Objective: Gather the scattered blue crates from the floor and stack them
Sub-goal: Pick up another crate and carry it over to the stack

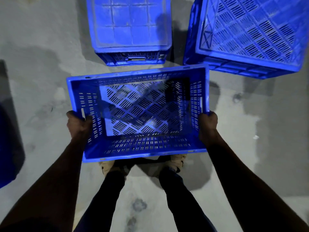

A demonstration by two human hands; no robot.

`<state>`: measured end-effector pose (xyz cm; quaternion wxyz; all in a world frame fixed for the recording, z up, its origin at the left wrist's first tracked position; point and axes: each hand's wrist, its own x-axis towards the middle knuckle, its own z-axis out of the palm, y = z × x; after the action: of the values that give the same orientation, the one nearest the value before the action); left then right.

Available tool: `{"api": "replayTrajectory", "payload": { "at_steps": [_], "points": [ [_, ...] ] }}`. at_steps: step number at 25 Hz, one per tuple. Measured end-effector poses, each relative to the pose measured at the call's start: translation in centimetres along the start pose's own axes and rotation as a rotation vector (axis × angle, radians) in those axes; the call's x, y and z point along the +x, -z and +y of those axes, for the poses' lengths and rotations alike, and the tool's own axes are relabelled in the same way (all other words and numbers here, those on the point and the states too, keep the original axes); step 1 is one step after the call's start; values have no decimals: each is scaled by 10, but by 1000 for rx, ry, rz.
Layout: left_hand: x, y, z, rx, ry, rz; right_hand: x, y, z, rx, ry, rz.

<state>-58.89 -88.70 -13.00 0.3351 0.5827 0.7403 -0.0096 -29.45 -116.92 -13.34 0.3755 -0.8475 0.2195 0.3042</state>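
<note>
I hold an empty blue slotted crate (pixel 138 113) in the air in front of me, its open top facing up. My left hand (pixel 78 124) grips its left rim and my right hand (pixel 208 124) grips its right rim. Straight ahead on the floor lies an upturned blue crate (pixel 128 27) with a solid ribbed base on top. To the right stands another upturned blue crate (pixel 250 30) whose lattice base faces me, turned at an angle.
A dark blue object (pixel 9 144), blurred, fills the left edge. The grey concrete floor (pixel 41 64) is stained and patchy. My feet (pixel 142 164) in light shoes stand just under the held crate.
</note>
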Motion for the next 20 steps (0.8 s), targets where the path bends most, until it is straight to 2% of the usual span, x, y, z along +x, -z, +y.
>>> {"api": "replayTrajectory", "payload": {
  "at_steps": [4, 10, 13, 20],
  "points": [
    [-59, 77, 3, -151, 123, 51, -79, 36, -44, -106, 126, -20],
    [-153, 231, 19, -211, 17, 47, -215, 108, -135, -233, 273, -59],
    [-204, 310, 38, -279, -35, 105, -287, 147, -176, -278, 354, -63],
    [-305, 445, 64, -465, 45, 278, -396, 221, -254, -375, 514, -96]
  ]
}}
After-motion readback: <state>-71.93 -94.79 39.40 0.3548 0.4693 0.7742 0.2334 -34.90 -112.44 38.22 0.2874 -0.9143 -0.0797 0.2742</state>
